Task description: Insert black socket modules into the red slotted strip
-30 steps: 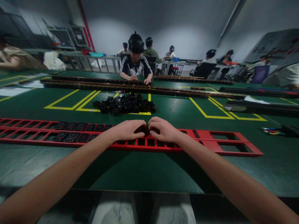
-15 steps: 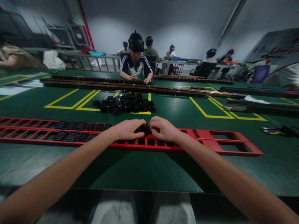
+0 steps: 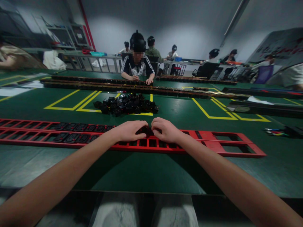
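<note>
A long red frame (image 3: pixel 246 151) with two rows of rectangular openings lies across the table in front of me. Black plastic pieces (image 3: pixel 75 138) fill several openings left of my hands. Over the frame's back row, my left hand (image 3: pixel 132 130) curls its fingers around a small dark piece, mostly hidden. My right hand (image 3: pixel 165 130) is beside it, fingers bent and pressed to the same dark piece at the frame. Just beyond my hands is a loose pile of black plastic parts (image 3: pixel 127 104).
Long dark rails (image 3: pixel 189 92) with copper-coloured strips run across the green table (image 3: pixel 175 108) behind the pile. Cables with coloured ends (image 3: pixel 276 131) lie at the right. Opposite me a person (image 3: pixel 137 66) works with both hands at the rails. Other people sit farther back.
</note>
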Action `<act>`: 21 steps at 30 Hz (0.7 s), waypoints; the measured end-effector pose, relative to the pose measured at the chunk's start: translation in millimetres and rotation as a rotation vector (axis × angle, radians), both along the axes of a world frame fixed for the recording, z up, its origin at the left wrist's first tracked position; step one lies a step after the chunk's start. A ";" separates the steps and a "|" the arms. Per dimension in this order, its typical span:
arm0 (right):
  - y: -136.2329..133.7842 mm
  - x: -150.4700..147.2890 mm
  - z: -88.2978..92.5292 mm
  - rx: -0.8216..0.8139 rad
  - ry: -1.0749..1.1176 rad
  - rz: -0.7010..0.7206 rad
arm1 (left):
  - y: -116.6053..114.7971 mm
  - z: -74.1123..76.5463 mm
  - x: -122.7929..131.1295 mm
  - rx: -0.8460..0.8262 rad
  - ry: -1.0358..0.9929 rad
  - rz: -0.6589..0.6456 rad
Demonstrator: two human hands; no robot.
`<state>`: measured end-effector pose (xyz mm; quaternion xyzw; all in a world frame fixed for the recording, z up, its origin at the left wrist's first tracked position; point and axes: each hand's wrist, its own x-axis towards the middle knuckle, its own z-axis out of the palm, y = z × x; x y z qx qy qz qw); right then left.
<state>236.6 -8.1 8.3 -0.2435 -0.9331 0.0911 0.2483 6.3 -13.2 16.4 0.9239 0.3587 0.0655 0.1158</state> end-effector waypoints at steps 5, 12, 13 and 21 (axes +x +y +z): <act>0.5 0.4 -1.1 0.003 0.001 0.000 | -0.2 0.6 0.9 -0.001 0.013 0.007; 0.1 0.3 -0.6 0.006 -0.027 -0.026 | 1.4 -2.2 -1.0 -0.011 0.009 0.026; 0.3 0.1 -0.7 0.013 -0.034 -0.044 | 1.6 -2.4 -1.1 -0.016 0.008 0.031; 9.8 4.5 -4.1 0.017 -0.119 -0.403 | 1.1 -0.5 -1.0 -0.022 -0.018 0.012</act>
